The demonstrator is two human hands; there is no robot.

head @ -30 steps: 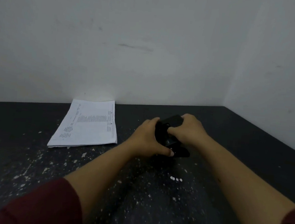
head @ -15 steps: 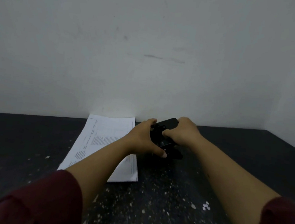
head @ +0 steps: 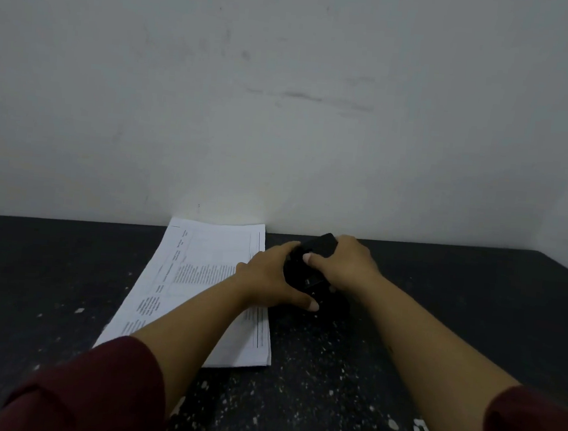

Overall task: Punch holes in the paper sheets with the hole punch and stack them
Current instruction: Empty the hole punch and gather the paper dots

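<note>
The punch (head: 315, 276) has moved closer to the papers (head: 201, 277), near the desk's (head: 29, 279) far edge; its long side runs front to back; the left hand (head: 270, 283) and right hand (head: 347, 265) both grip it.

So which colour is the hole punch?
Black, seen in the head view: hole punch.

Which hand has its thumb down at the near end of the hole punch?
The left hand: its thumb reaches along the near end of the hole punch. The right hand grips from the far side, thumb on top.
</note>
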